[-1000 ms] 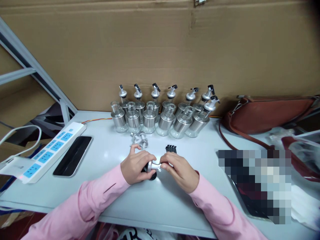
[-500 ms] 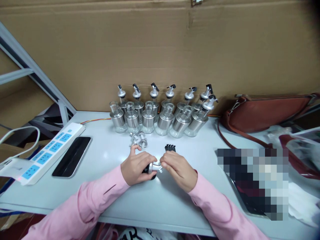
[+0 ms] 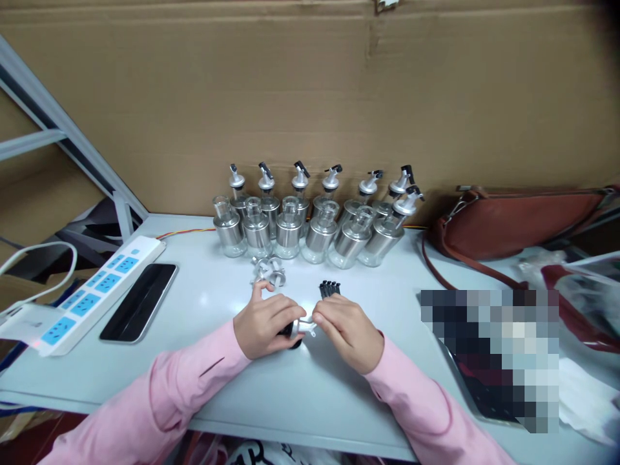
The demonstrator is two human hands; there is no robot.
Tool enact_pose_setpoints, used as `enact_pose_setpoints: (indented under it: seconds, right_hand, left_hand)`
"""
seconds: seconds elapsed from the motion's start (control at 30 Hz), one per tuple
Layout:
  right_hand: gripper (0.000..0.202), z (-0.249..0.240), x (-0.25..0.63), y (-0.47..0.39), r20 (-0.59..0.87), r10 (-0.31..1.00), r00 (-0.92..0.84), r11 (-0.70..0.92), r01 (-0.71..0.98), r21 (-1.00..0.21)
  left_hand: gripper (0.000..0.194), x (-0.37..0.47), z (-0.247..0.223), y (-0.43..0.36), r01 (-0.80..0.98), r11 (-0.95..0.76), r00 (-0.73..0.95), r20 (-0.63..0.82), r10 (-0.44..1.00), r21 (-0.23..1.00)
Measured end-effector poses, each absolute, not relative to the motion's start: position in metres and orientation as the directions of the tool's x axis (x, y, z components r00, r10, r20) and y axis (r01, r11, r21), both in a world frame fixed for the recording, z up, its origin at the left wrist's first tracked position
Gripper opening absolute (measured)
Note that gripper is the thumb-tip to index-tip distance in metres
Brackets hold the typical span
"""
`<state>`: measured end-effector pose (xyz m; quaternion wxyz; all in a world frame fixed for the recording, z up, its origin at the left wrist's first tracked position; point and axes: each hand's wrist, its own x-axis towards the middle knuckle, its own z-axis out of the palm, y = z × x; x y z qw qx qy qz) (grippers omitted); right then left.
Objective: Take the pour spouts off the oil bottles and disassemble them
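"Two hands are brought together over the desk (image 3: 242, 400); how is the pour spout (image 3: 303, 327) held?"

"By its collar, between the thumb and fingers of the left hand (image 3: 266, 326), which are curved only as wide as the piece. Its tip is met by the right hand (image 3: 351, 329), whose fingers are drawn together; whether anything is pinched there cannot be told."

"How is it best handled?"

"The collar should be kept firm and the tip worked with light, straight pressure, so that the spout is not twisted."

"And the room around?"

"The far side is bounded by the glass bottles (image 3: 322, 236), the left by the phone (image 3: 139, 302), the right by the bag strap (image 3: 438, 274). Small black pieces (image 3: 330, 287) are set just beyond the right hand, clear rings (image 3: 271, 272) beyond the left, so reaching forward is best done with care. Towards the front edge, a broad strip of desk is left for the wrists."
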<state>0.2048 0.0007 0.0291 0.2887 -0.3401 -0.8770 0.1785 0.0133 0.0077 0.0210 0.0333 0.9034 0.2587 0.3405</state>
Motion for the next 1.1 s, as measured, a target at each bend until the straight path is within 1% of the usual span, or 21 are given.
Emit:
enact_pose_setpoints:
  seconds: [0.1, 0.2, 0.27, 0.33, 0.4, 0.53, 0.7, 0.77, 0.87, 0.93, 1.1]
  right_hand:
    - [0.039, 0.027, 0.206, 0.003, 0.373, 0.714, -0.592, 0.690, 0.507, -0.516]
    - [0.043, 0.026, 0.210, 0.008, 0.372, 0.746, -0.553, 0.656, 0.511, -0.556]
    - [0.038, 0.028, 0.214, 0.012, 0.357, 0.769, -0.531, 0.620, 0.480, -0.621]
    - [0.029, 0.031, 0.221, 0.016, 0.339, 0.786, -0.517, 0.582, 0.436, -0.686]
    - [0.023, 0.034, 0.228, 0.019, 0.319, 0.802, -0.505, 0.553, 0.428, -0.715]
    - [0.019, 0.033, 0.240, 0.025, 0.206, 0.847, -0.491, 0.483, 0.548, -0.683]
    - [0.026, 0.028, 0.247, 0.030, 0.007, 0.846, -0.532, 0.425, 0.668, -0.611]
    - [0.028, 0.028, 0.249, 0.030, -0.092, 0.839, -0.536, 0.381, 0.700, -0.604]
    - [0.024, 0.029, 0.250, 0.029, -0.205, 0.845, -0.494, 0.284, 0.739, -0.611]
    - [0.020, 0.029, 0.251, 0.029, -0.221, 0.851, -0.476, 0.261, 0.750, -0.608]
    - [0.017, 0.029, 0.248, 0.030, -0.169, 0.844, -0.510, 0.324, 0.735, -0.596]
  left_hand:
    - [0.012, 0.012, 0.021, 0.008, 0.453, -0.875, 0.647, 0.612, 0.454, 0.170]
    - [0.011, 0.010, 0.023, 0.010, 0.464, -0.875, 0.645, 0.624, 0.442, 0.141]
    - [0.010, 0.008, 0.024, 0.011, 0.484, -0.863, 0.622, 0.636, 0.457, 0.146]
    - [0.010, 0.007, 0.026, 0.011, 0.503, -0.850, 0.600, 0.643, 0.475, 0.158]
    - [0.009, 0.007, 0.026, 0.011, 0.506, -0.846, 0.596, 0.642, 0.483, 0.167]
    - [0.009, 0.007, 0.024, 0.011, 0.496, -0.848, 0.595, 0.638, 0.489, 0.186]
    - [0.010, 0.008, 0.023, 0.012, 0.491, -0.851, 0.586, 0.654, 0.479, 0.184]
    - [0.010, 0.007, 0.023, 0.013, 0.493, -0.851, 0.587, 0.652, 0.480, 0.183]
    - [0.011, 0.007, 0.023, 0.013, 0.491, -0.851, 0.590, 0.647, 0.483, 0.187]
    - [0.011, 0.007, 0.023, 0.013, 0.491, -0.850, 0.588, 0.647, 0.486, 0.191]
    - [0.012, 0.007, 0.021, 0.013, 0.494, -0.845, 0.591, 0.634, 0.500, 0.206]
